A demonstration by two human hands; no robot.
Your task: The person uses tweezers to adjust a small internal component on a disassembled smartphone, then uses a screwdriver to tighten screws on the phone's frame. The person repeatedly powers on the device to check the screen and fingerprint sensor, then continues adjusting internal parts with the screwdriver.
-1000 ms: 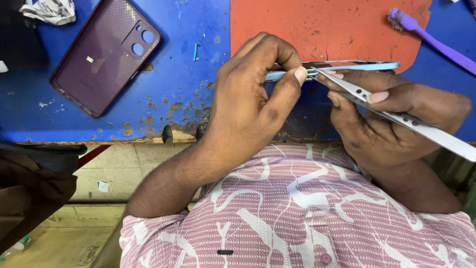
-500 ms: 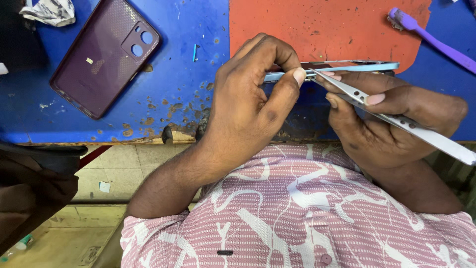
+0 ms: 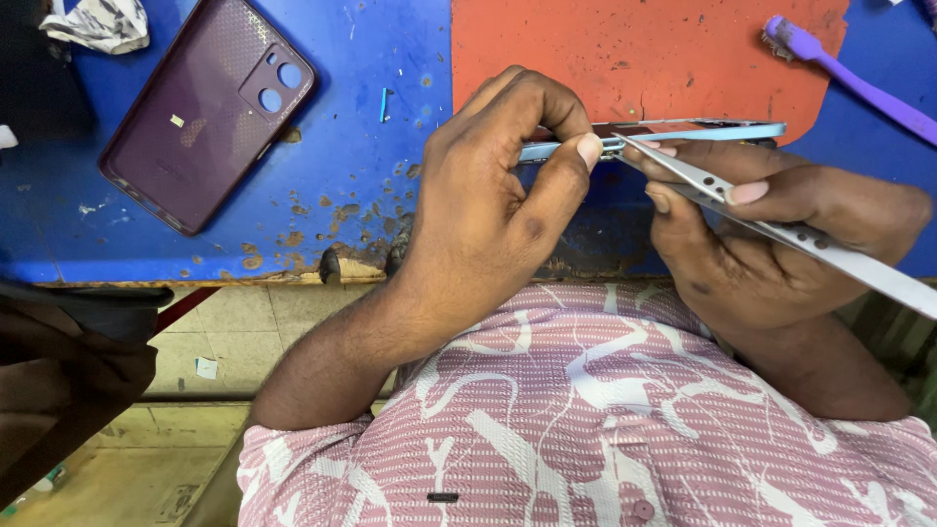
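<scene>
My left hand pinches a light-blue phone, which stands on its edge over the orange mat. My thumb and forefinger close on its left end. In my right hand is a pair of long metal tweezers. Their tip rests against the phone's edge, right beside my left thumb. The phone's face is hidden from this angle.
A purple phone back cover lies on the worn blue table at the upper left, with crumpled paper beyond it. A small blue part lies near the mat. A purple toothbrush is at the upper right.
</scene>
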